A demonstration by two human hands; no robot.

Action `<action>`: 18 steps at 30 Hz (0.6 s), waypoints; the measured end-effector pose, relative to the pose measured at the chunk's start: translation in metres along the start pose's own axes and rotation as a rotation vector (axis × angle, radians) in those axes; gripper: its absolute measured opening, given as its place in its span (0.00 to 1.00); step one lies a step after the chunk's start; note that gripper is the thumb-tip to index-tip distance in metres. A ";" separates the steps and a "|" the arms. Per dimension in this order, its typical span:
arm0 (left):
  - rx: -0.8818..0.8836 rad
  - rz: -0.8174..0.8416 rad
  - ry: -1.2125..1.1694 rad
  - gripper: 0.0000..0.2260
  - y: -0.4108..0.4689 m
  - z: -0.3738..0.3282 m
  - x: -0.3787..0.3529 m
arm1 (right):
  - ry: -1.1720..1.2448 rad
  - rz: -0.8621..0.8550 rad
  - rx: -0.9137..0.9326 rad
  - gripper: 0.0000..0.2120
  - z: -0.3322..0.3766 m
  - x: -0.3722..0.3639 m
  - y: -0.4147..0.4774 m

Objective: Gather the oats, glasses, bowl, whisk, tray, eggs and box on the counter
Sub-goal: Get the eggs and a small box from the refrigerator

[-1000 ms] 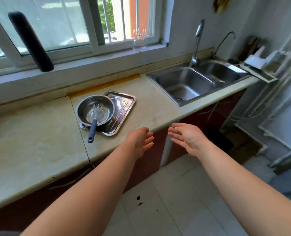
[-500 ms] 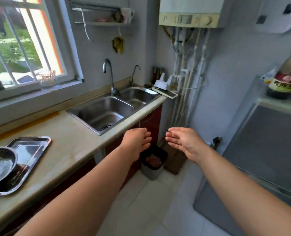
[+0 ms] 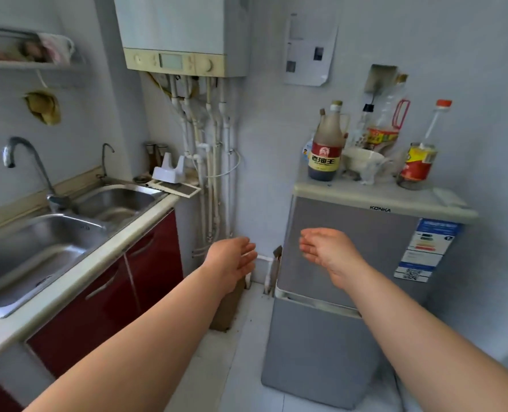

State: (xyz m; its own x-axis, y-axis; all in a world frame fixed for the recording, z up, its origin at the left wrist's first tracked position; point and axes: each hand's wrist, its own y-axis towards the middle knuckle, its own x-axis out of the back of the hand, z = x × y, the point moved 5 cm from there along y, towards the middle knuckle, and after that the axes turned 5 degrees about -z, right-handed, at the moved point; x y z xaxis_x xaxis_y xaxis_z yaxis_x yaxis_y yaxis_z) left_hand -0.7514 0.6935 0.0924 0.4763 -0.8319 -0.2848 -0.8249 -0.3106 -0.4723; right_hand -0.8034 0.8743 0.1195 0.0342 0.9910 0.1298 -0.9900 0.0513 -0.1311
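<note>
Both my hands are stretched out in front of me, empty, with fingers apart and palms turned toward each other. My left hand (image 3: 232, 260) hovers past the end of the counter (image 3: 77, 289). My right hand (image 3: 327, 251) is in front of the upper door of a small grey fridge (image 3: 344, 263). A white bowl (image 3: 362, 159) stands on the fridge top among bottles. The tray, metal bowl and whisk are out of view. No oats, glasses, eggs or box are visible.
A double steel sink (image 3: 38, 248) with a tap (image 3: 23, 162) fills the counter at left, above red cabinet doors (image 3: 104, 295). A dark sauce bottle (image 3: 325, 147) and other bottles (image 3: 419, 153) stand on the fridge. A wall boiler (image 3: 184, 37) with pipes hangs ahead.
My view has swung right, from the tray, bowl and whisk on the counter, past the sink, to the fridge. Both hands stay out in front, empty.
</note>
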 end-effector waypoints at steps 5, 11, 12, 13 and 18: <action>-0.029 0.087 0.087 0.12 0.026 -0.014 -0.040 | -0.248 -0.168 0.142 0.14 0.019 0.045 0.036; -0.133 0.172 0.238 0.13 0.065 -0.044 -0.081 | -0.501 -0.255 0.210 0.18 0.042 0.064 0.081; -0.155 0.177 0.272 0.12 0.072 -0.049 -0.087 | -0.535 -0.263 0.212 0.18 0.044 0.065 0.089; -0.173 0.182 0.308 0.11 0.082 -0.054 -0.095 | -0.568 -0.270 0.211 0.18 0.046 0.065 0.099; -0.259 0.208 0.525 0.19 0.123 -0.073 -0.123 | -0.723 -0.273 0.159 0.20 0.048 0.060 0.143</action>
State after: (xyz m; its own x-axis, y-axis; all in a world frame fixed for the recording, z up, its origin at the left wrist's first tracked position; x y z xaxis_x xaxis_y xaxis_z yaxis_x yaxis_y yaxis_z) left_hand -0.9339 0.7239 0.1301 0.1390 -0.9817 0.1299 -0.9627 -0.1647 -0.2145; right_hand -0.9496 0.9357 0.1553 0.2355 0.6164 0.7514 -0.9690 0.2084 0.1328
